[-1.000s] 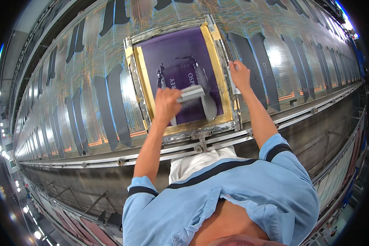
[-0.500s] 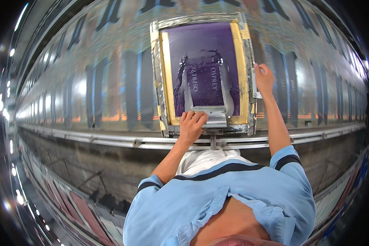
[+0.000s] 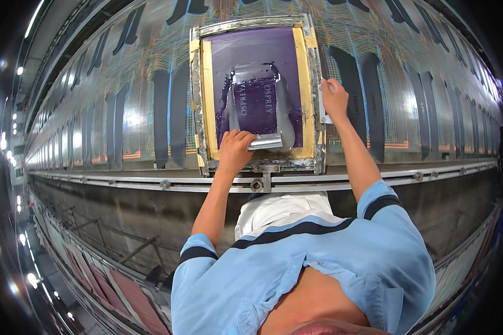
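Note:
A screen-printing frame (image 3: 200, 106) with a purple mesh (image 3: 251, 44) lies over the long table. Yellowish tape lines its inner edges. My left hand (image 3: 236, 149) is closed round the left end of a silver squeegee (image 3: 267, 142), which rests at the near end of the mesh. Wet grey ink (image 3: 285, 120) runs in streaks on both sides of a printed lettering area. My right hand (image 3: 334, 99) is closed at the frame's right side, on a pale metal handle plate (image 3: 324, 111) partly hidden by the fingers.
Dark, long cut pieces (image 3: 349, 84) lie in rows on the shiny table, left and right of the frame. A metal rail (image 3: 207, 181) runs along the table's near edge, with a bracket (image 3: 266, 177) joining the frame to it. Reddish panels (image 3: 137, 296) stand behind me at lower left.
The frame and both hands sit further left in the picture. The squeegee is tilted differently and a little off the near tape. The table pieces, blurred before, are sharp now.

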`<action>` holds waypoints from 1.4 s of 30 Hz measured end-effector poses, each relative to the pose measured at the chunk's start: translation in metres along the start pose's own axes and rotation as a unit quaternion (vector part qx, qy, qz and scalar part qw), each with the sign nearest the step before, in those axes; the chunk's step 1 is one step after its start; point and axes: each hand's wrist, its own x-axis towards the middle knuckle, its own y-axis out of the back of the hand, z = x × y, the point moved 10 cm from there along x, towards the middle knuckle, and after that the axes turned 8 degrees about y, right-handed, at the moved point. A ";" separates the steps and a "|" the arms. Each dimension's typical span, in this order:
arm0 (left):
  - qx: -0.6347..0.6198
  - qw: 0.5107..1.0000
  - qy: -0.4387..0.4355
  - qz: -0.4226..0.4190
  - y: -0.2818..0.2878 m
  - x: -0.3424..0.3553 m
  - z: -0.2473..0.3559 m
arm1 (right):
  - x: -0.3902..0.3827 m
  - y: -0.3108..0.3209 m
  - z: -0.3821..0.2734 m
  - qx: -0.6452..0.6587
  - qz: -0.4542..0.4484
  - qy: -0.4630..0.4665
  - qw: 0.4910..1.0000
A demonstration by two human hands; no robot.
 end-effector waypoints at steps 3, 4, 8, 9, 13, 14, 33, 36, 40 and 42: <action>0.001 0.999 -0.019 -0.031 -0.008 0.015 -0.004 | 0.006 -0.011 0.027 -0.047 -0.036 -0.041 0.997; -0.016 0.999 -0.025 -0.044 -0.006 0.026 -0.008 | 0.007 -0.012 0.031 -0.052 -0.029 -0.036 0.998; -0.052 0.996 -0.016 -0.071 -0.005 0.080 -0.027 | 0.005 -0.026 0.038 -0.186 -0.095 -0.026 0.978; -0.056 0.996 -0.017 -0.069 -0.003 0.097 -0.034 | 0.006 -0.025 0.020 -0.246 -0.092 0.029 0.964; -0.024 0.997 -0.032 -0.071 -0.001 0.169 -0.056 | 0.041 -0.075 -0.074 -0.026 -0.227 0.143 0.963; -0.007 0.997 -0.034 -0.070 0.000 0.184 -0.058 | 0.041 -0.107 -0.089 0.104 -0.335 0.084 0.933; -0.033 0.995 -0.049 -0.076 -0.021 0.082 -0.023 | -0.093 -0.114 -0.134 -0.118 -0.441 0.273 0.847; 0.016 0.995 -0.050 -0.088 -0.017 0.152 -0.046 | -0.025 -0.145 -0.132 -0.163 -0.424 0.282 0.845; 0.007 0.991 -0.028 -0.130 -0.015 0.236 -0.065 | 0.054 -0.181 -0.121 -0.142 -0.461 0.219 0.848; 0.014 0.989 -0.004 -0.149 -0.019 0.253 -0.077 | 0.069 -0.190 -0.121 -0.162 -0.455 0.212 0.850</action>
